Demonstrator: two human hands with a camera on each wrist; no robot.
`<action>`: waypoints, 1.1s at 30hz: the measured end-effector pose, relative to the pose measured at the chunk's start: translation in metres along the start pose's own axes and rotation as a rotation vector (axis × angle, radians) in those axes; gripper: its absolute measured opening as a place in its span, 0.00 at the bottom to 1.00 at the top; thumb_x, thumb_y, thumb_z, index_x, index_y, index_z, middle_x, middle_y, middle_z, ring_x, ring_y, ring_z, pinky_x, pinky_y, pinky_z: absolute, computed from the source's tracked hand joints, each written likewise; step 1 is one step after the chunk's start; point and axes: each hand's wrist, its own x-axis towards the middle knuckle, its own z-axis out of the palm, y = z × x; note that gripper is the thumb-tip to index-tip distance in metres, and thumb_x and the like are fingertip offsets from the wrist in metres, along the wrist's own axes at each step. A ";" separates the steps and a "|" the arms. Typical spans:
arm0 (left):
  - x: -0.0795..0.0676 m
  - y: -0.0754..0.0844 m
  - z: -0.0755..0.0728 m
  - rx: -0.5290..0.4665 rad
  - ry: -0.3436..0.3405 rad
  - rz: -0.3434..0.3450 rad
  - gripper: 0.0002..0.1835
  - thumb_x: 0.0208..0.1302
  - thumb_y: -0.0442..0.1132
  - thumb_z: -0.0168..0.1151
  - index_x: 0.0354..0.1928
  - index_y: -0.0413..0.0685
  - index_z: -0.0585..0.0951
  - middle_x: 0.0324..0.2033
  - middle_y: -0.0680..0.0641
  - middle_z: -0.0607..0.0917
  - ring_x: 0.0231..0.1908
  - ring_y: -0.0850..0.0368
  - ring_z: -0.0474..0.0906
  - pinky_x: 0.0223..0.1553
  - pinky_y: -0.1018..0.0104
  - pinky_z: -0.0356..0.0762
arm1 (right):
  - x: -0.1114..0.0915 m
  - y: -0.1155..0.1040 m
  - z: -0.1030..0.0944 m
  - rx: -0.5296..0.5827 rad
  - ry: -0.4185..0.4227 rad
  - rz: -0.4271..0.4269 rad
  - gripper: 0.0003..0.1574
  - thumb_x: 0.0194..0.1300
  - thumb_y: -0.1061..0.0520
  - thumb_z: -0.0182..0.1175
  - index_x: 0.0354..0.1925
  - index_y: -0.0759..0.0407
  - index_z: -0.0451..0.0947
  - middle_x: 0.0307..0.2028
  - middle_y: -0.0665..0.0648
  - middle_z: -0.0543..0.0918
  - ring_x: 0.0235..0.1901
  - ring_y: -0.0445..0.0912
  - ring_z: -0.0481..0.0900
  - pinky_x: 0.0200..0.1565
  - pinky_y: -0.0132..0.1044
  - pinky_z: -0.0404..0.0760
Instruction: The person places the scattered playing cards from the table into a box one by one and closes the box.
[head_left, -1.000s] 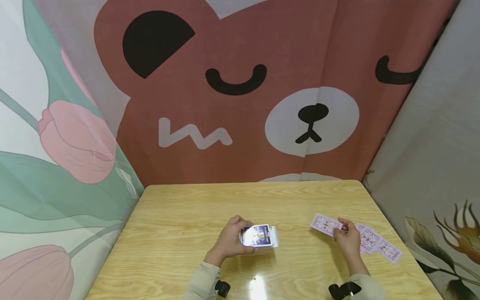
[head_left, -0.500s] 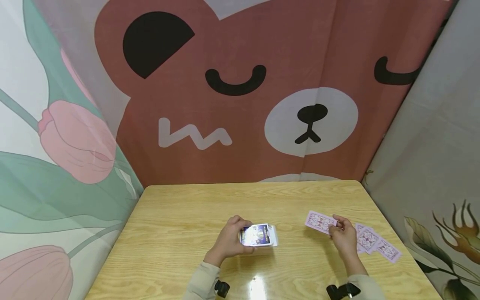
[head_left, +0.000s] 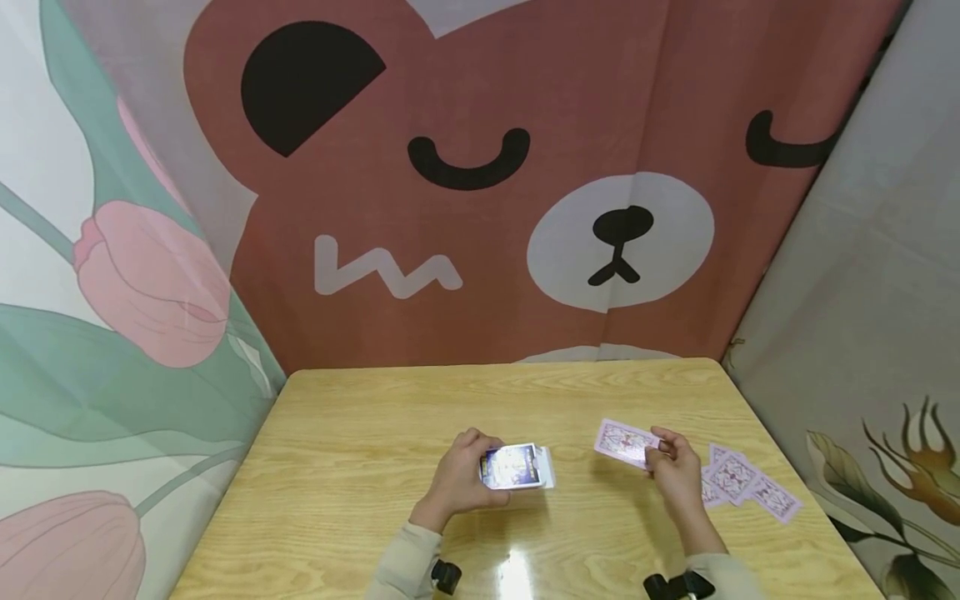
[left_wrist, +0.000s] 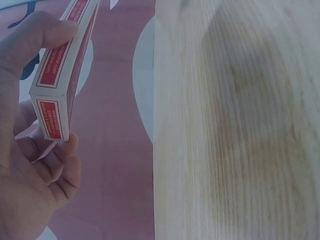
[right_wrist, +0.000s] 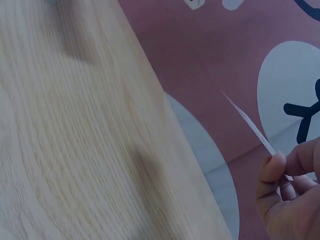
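My left hand grips a playing-card box above the table, thumb on one side and fingers on the other. Its upper face shows a dark blue picture with glare, and a white flap sticks out at the right end. In the left wrist view the box has red and white printed sides. With thumb and fingers, my right hand pinches a pink-backed playing card by its right end. The right wrist view shows that card nearly edge-on. Several matching cards lie overlapping to the right.
The wooden table has a back edge against a hanging bear-print cloth. Tulip-print cloth hangs on the left, and a grey floral one on the right. A bright light reflection shows near the front.
My right hand has moved left with the card, away from the cards on the table and toward the box. The left hand with the box has stayed almost still.
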 end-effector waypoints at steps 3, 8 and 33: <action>0.000 0.001 0.000 0.010 0.011 -0.004 0.34 0.26 0.51 0.77 0.44 0.51 0.80 0.35 0.58 0.73 0.35 0.63 0.67 0.34 0.70 0.70 | -0.003 -0.002 0.003 0.018 -0.009 0.007 0.23 0.61 0.72 0.50 0.55 0.71 0.65 0.35 0.56 0.67 0.25 0.37 0.70 0.26 0.31 0.76; 0.001 0.002 0.001 0.016 0.026 -0.002 0.34 0.26 0.51 0.76 0.44 0.50 0.80 0.35 0.58 0.73 0.35 0.64 0.67 0.33 0.71 0.70 | -0.006 -0.006 0.007 0.027 -0.036 0.010 0.22 0.60 0.72 0.51 0.54 0.70 0.66 0.34 0.54 0.68 0.25 0.38 0.70 0.26 0.32 0.77; 0.003 0.001 0.002 0.027 0.039 0.002 0.35 0.26 0.53 0.76 0.44 0.50 0.80 0.34 0.57 0.73 0.34 0.63 0.66 0.31 0.73 0.70 | -0.019 -0.023 0.032 0.156 -0.212 -0.035 0.21 0.57 0.75 0.52 0.51 0.72 0.67 0.32 0.58 0.66 0.23 0.41 0.70 0.23 0.30 0.75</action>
